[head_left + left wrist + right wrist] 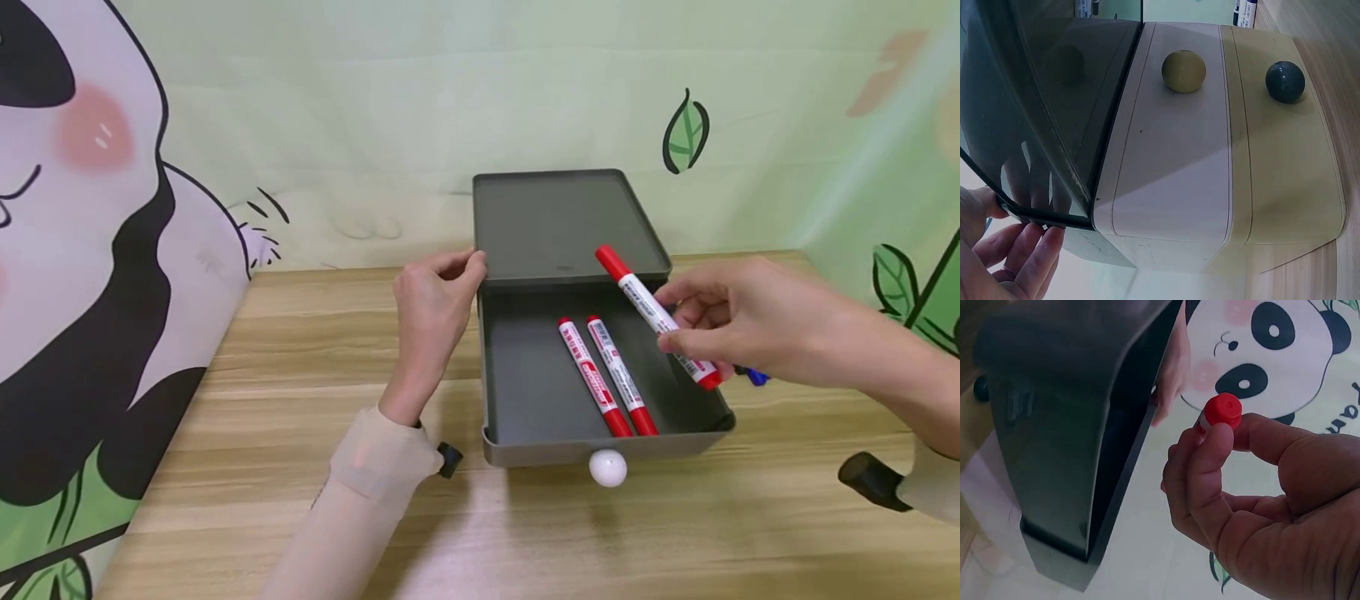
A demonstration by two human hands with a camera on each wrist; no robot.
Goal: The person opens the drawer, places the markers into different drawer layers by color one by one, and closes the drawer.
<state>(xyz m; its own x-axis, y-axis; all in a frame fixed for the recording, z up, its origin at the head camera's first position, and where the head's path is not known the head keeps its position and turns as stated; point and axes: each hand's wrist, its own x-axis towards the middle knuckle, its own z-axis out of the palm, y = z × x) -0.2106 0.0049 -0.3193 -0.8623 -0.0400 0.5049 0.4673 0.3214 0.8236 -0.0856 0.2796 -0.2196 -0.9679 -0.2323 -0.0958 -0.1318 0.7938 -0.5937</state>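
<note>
My right hand (757,321) pinches a red-capped whiteboard marker (647,305), tilted above the right side of a grey pulled-out drawer (521,367). Its red end (1225,409) faces the right wrist camera. Two similar markers, one on the left (587,367) and one on the right (617,367), lie side by side on the drawer floor. With thumb and fingertips, my left hand (435,312) grips the edge of the drawer cabinet (558,221) at its left side, near the open drawer's back corner.
A white knob (607,468) sticks out from the drawer front. Below the grey drawer, the cabinet has a whitish drawer (1172,156) and a yellowish drawer (1291,169). Blue-capped items (757,377) lie on the wooden table (315,358) right of it. A panda-print cloth (375,125) hangs behind.
</note>
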